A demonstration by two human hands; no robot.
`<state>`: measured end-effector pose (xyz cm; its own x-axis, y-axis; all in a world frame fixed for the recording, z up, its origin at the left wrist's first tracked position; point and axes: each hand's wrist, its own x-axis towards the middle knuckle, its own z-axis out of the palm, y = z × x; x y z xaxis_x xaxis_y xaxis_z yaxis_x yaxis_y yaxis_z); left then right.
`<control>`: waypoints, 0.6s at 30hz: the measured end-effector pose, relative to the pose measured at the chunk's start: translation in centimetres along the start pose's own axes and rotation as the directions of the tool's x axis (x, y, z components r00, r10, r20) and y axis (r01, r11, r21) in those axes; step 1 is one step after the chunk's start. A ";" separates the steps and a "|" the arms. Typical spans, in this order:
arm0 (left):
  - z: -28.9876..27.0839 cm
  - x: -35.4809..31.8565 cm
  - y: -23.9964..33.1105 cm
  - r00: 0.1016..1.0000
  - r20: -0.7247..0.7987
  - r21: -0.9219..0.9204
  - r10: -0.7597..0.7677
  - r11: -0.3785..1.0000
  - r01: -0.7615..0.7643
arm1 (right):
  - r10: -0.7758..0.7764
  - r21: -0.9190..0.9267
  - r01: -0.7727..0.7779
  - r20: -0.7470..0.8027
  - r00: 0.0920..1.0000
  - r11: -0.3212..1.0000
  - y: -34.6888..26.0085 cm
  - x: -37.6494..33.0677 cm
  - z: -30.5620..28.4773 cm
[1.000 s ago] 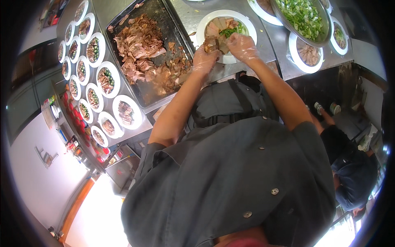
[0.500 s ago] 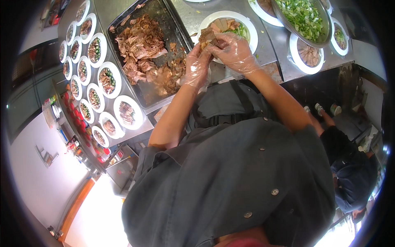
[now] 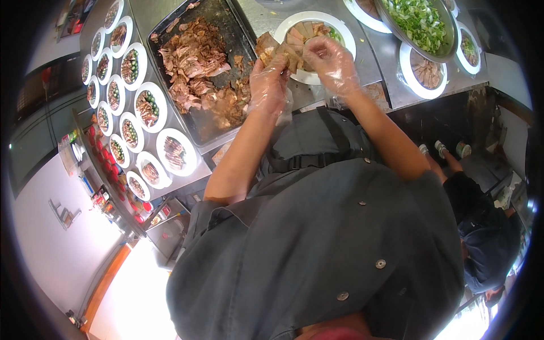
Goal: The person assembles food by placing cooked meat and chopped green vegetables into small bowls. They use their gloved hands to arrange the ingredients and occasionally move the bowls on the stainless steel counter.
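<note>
I see the clear-gloved left hand pinching thin brown meat slices at the left rim of a round white plate. The clear-gloved right hand curls above that plate; I cannot tell whether it grips anything. Leftward on the grey steel surface, a black rectangular tray carries chopped brown meat.

A grey jacket and 2 clear gloves are worn.
</note>
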<state>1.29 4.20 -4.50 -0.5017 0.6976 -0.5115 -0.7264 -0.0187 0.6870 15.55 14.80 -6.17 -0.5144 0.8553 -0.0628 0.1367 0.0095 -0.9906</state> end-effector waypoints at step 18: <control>-2.4 0.7 -1.7 0.990 -0.129 0.079 -0.054 0.995 0.064 | 0.457 -0.535 -0.408 -0.045 0.888 0.740 4.8 1.0 -2.9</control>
<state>1.06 2.99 -7.30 -0.5184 0.5991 -0.6102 -0.7178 0.0831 0.6913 18.15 17.24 -10.65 -0.3559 0.7874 -0.5034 0.7639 -0.0652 -0.6420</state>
